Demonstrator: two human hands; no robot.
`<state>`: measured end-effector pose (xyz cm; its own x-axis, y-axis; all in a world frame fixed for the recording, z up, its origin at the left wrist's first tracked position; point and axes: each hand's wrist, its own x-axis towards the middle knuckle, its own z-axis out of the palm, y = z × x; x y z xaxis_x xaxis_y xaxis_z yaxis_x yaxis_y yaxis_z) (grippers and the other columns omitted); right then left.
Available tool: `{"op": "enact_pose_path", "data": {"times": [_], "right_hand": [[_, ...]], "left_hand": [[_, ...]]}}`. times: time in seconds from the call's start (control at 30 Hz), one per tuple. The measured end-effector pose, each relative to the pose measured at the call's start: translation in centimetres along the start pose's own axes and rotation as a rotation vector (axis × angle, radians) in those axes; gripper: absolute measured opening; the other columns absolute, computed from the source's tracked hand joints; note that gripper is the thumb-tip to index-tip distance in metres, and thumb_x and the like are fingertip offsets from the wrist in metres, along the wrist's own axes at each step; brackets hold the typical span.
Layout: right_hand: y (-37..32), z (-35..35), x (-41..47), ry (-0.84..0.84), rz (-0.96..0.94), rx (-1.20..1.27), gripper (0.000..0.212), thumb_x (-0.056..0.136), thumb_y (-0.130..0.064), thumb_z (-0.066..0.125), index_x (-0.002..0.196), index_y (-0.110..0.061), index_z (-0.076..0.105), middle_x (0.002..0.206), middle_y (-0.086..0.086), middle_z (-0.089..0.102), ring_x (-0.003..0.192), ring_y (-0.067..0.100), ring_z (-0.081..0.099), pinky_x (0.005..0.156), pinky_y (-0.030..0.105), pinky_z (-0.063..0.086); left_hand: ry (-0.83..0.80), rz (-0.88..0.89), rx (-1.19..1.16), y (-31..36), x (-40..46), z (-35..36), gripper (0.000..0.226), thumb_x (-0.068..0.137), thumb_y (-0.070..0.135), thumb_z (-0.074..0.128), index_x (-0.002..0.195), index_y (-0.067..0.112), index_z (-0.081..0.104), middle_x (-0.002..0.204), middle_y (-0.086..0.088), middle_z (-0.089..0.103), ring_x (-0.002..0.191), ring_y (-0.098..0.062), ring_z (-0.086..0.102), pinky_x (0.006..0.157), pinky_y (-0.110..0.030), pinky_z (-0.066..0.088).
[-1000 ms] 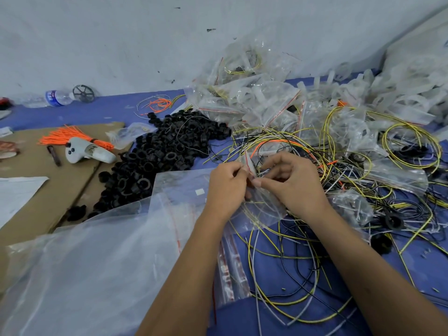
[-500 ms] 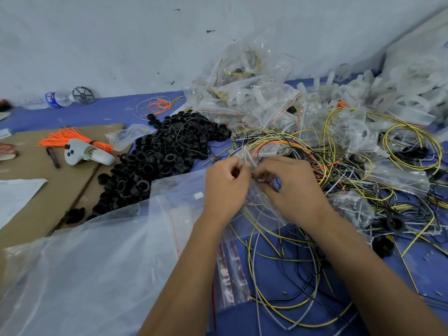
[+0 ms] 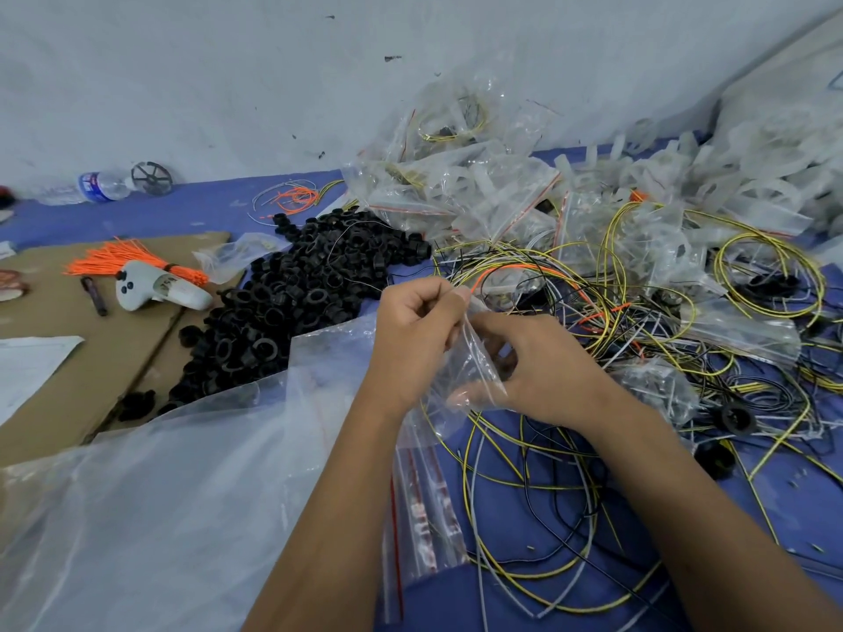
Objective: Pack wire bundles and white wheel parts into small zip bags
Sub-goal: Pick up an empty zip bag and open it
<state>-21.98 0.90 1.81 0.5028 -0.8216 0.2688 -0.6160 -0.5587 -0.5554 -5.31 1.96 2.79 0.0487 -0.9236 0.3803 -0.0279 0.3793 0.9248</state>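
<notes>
At frame centre, the left hand pinches the upper edge of a small zip bag, fingers curled. The right hand, at its 3 o'clock, grips the bag's opposite side. Loose wire bundles lie at 5 o'clock; black rings at 10 o'clock.

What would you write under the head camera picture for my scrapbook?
Two hands, left hand and right hand, hold a small clear zip bag above tangled wires on a blue table.
</notes>
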Motion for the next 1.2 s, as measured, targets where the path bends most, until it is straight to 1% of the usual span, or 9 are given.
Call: {"op": "enact_pose_path", "data": {"times": [0.17,0.23,0.33,0.43,0.53,0.7,0.97,1.1,1.2], "right_hand": [[0.0,0.8,0.2,0.197,-0.077,0.142,0.022,0.083,-0.012,0.08,0.105,-0.018,0.075,0.078,-0.012,0.071,0.068,0.006,0.068,0.068,0.028,0.059],[-0.3,1.0,0.1,0.251,-0.123,0.304,0.019,0.086,-0.002,0.075,0.094,-0.019,0.073,0.08,-0.007,0.074,0.073,0.009,0.072,0.07,0.027,0.06],[0.0,1.2,0.2,0.259,-0.048,0.409,0.022,0.081,-0.008,0.081,0.098,-0.018,0.071,0.088,-0.006,0.075,0.077,0.011,0.074,0.073,0.03,0.062],[0.2,0.9,0.1,0.204,0.058,0.289,0.055,0.066,-0.036,0.09,0.116,-0.023,0.07,0.101,-0.009,0.075,0.081,0.007,0.074,0.079,0.037,0.061],[-0.1,0.5,-0.1,0.17,0.083,0.274,0.075,0.056,-0.057,0.084,0.124,-0.03,0.066,0.107,-0.013,0.075,0.085,0.002,0.073,0.084,0.036,0.06],[0.2,0.2,-0.2,0.127,0.134,0.257,0.075,0.054,-0.073,0.08,0.119,-0.04,0.062,0.106,-0.017,0.073,0.088,0.0,0.071,0.087,0.038,0.058],[0.7,-0.1,-0.2,0.123,0.134,0.328,0.053,0.067,-0.051,0.086,0.115,-0.034,0.07,0.097,-0.012,0.076,0.085,0.006,0.073,0.082,0.038,0.059],[0.9,0.0,0.4,0.423,0.104,0.289,0.007,0.082,-0.026,0.079,0.089,-0.024,0.078,0.075,-0.012,0.075,0.07,0.007,0.071,0.072,0.037,0.06],[0.4,-0.4,1.3,0.621,0.077,0.353,0.008,0.09,-0.019,0.073,0.086,-0.025,0.075,0.072,-0.012,0.073,0.066,0.008,0.07,0.065,0.024,0.057]], "left_hand": [[0.028,0.019,0.029,-0.1,-0.2,0.4,0.041,0.094,0.011,0.059,0.055,0.005,0.044,0.049,-0.012,0.04,0.048,-0.015,0.032,0.048,-0.023,0.029],[0.028,0.039,0.051,-0.2,-0.3,0.7,0.044,0.092,0.016,0.059,0.058,-0.006,0.041,0.051,-0.022,0.039,0.051,-0.017,0.032,0.051,-0.027,0.027],[0.032,0.042,0.068,-0.4,-0.2,0.8,0.043,0.094,0.016,0.057,0.061,-0.006,0.041,0.052,-0.018,0.039,0.052,-0.017,0.033,0.052,-0.027,0.028],[0.11,-0.024,0.092,-1.5,-0.2,0.7,0.047,0.101,0.022,0.054,0.061,0.0,0.043,0.053,-0.011,0.038,0.051,-0.017,0.033,0.052,-0.028,0.026],[0.25,-0.096,0.236,-2.7,-0.2,0.3,0.05,0.102,0.029,0.051,0.062,-0.001,0.046,0.057,-0.024,0.043,0.054,-0.019,0.039,0.054,-0.046,0.036],[0.452,-0.223,0.463,-4.1,0.3,-2.0,0.049,0.101,0.029,0.05,0.06,0.004,0.042,0.052,-0.007,0.04,0.055,-0.021,0.036,0.056,-0.041,0.033],[0.613,-0.399,0.783,-3.5,0.4,-5.0,0.048,0.097,0.027,0.054,0.055,0.012,0.037,0.053,-0.003,0.043,0.054,-0.028,0.041,0.051,-0.034,0.027],[0.655,-0.412,0.884,-2.8,0.2,-6.1,0.041,0.098,0.031,0.052,0.062,0.011,0.05,0.065,-0.01,0.057,0.068,-0.037,0.054,0.059,-0.034,0.034],[0.704,-0.309,0.953,-2.5,0.4,-6.8,0.02,0.098,0.027,0.055,0.083,0.014,0.057,0.084,-0.008,0.062,0.088,-0.037,0.059,0.067,-0.036,0.038]]}}
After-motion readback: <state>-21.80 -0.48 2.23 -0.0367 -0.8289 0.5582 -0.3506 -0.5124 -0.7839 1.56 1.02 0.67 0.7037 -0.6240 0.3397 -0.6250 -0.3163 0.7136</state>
